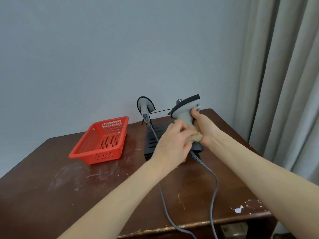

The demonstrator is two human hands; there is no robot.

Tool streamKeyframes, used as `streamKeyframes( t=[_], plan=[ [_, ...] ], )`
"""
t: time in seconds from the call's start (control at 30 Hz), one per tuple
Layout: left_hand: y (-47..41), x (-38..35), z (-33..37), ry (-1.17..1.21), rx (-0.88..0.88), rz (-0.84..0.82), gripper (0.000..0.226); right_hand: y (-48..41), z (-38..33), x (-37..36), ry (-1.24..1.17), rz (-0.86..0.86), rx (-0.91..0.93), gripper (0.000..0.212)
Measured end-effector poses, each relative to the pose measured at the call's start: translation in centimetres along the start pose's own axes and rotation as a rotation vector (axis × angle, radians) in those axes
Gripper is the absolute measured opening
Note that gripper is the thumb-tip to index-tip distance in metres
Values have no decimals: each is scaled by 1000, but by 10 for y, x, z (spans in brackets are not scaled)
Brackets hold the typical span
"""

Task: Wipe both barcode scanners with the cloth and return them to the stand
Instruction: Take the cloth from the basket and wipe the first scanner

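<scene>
Right hand (205,125) clamped the stiff, likely light scanner (185,107) by its handle, the sure hold; left hand (172,142) pinched soft cloth (194,136) against it.

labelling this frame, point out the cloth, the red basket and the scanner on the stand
cloth (196,137): head view, bunched lower end
red basket (103,155): head view, front wall
scanner on the stand (143,106): head view, pale body

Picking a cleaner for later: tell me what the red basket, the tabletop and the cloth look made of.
Red basket: likely moulded plastic, slightly glossy, with slotted walls.
Tabletop: seemingly dark varnished wood; sheen, scuffs and chips baring pale spots.
Cloth: beige, matte, fuzzy pile; probably terry or microfibre.
</scene>
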State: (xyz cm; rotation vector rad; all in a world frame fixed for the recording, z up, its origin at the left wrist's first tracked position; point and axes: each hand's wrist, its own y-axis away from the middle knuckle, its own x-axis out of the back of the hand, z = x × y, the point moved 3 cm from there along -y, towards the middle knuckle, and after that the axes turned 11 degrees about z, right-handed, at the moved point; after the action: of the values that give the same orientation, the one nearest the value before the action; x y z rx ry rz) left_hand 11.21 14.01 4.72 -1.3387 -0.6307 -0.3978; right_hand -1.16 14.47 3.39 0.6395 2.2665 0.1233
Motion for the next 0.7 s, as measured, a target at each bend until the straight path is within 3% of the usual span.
streamKeyframes(
  t=[0.13, 0.27, 0.43, 0.7],
  plan=[
    [-7, 8, -9, -14, -24, 14, 29, 3, 0, -4, 0, -45, 2, 53],
    [-16, 15, -24, -45, 122, 103, 28, 1, -2, -8, -6, -71, 37, 54],
    [-2, 7, 3, 5, 21, -12, 27, -1, -3, -4, 19, -23, 18, 54],
    [-21, 7, -14, 6, 188, 32, 30, 2, 2, -4, 16, -19, 19, 49]
  ],
)
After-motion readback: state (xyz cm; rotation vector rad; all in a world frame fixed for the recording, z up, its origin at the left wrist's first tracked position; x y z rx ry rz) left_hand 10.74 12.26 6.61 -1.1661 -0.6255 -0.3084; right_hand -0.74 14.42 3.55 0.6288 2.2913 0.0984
